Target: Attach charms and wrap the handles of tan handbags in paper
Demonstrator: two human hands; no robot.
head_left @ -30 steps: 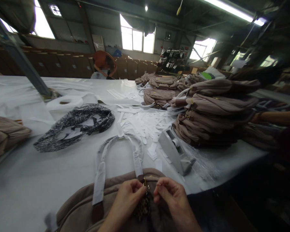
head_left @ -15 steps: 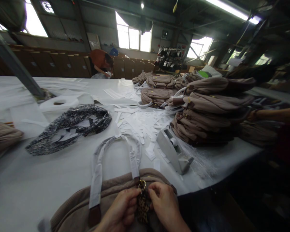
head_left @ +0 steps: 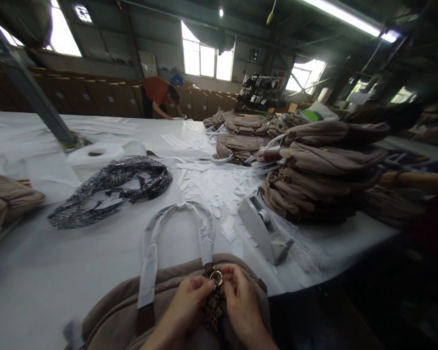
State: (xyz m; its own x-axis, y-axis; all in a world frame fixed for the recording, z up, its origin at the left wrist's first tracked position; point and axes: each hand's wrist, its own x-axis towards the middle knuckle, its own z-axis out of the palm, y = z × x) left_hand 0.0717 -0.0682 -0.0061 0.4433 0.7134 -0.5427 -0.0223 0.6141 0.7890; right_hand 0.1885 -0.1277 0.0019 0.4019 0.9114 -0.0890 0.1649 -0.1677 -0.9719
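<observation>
A taupe handbag (head_left: 117,304) lies at the table's near edge, its handle (head_left: 149,262) wrapped in white paper and standing up. At the foot of the handle hangs a gold ring (head_left: 216,278) with a leopard-print charm (head_left: 213,311) below it. My left hand (head_left: 190,301) pinches at the ring's left side, thumb and forefinger closed. From the right, my right hand (head_left: 241,299) grips the ring's other side with bent fingers. The fingertips hide part of the ring and its joint with the charm.
Right of centre stands a grey tape dispenser (head_left: 264,228) beside a tall stack of taupe bags (head_left: 324,160). White paper strips (head_left: 215,184) and a speckled dark cloth ring (head_left: 109,194) lie beyond the bag. A person (head_left: 160,97) bends over the far table edge; another's arm (head_left: 419,181) reaches in from the right.
My right fingers have moved up and in onto the ring; the charm has tilted slightly. The view has shifted a little left. The far person's hands have moved right along the table.
</observation>
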